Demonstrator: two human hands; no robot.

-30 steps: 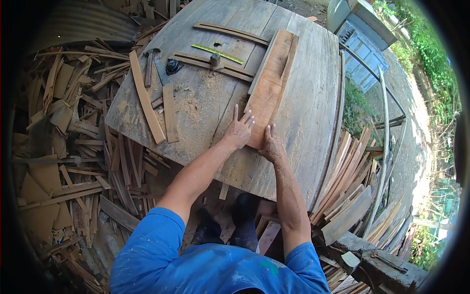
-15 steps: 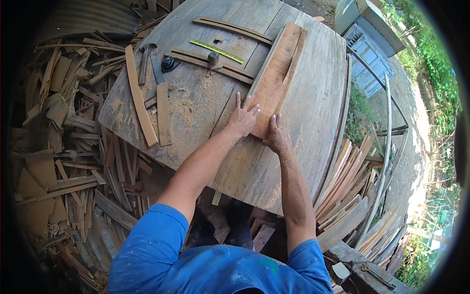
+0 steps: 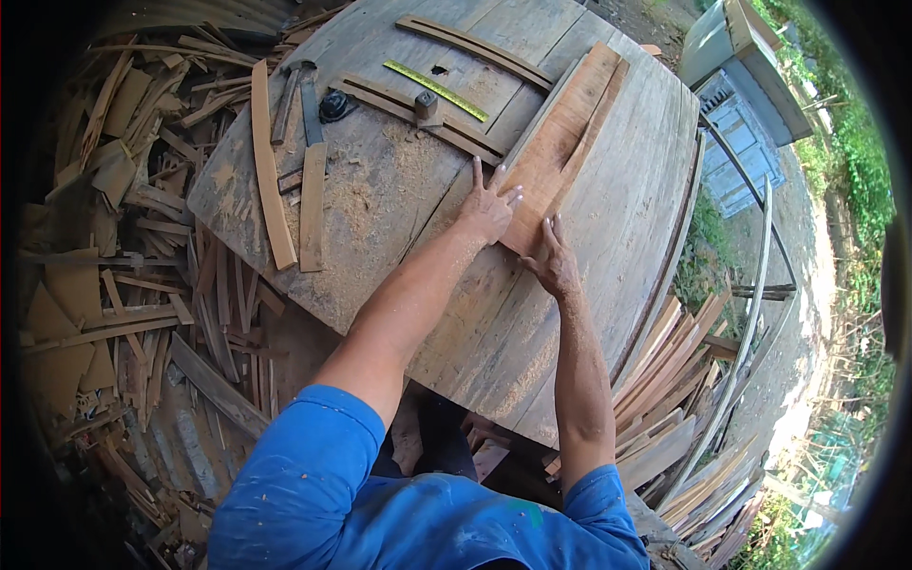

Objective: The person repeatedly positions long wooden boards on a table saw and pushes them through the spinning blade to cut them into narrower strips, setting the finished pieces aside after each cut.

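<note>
A reddish-brown wooden plank [image 3: 549,166] lies lengthwise on the plank-topped table [image 3: 456,351], with a dark split or seam along its right side. A thin greyish strip of wood [image 3: 543,112] runs along its left edge. My left hand [image 3: 488,211] rests at the plank's left edge near its close end, fingers spread. Against the near right corner is my right hand [image 3: 557,262], fingers stretched along the edge and thumb by the end face. Both hands touch the plank without closing round it.
Left of the plank are slotted wooden strips [image 3: 475,52], a yellow ruler [image 3: 435,90], a wooden block [image 3: 427,107], a hammer [image 3: 288,103], a black round tool [image 3: 334,105], loose strips [image 3: 271,171] and sawdust. Scrap wood piles [image 3: 142,285] flank the table; a curved pole [image 3: 750,328] stands right.
The view has shifted slightly, so the table and its things sit a little differently in the picture. Both hands remain at the plank's near end, with only slight finger movement.
</note>
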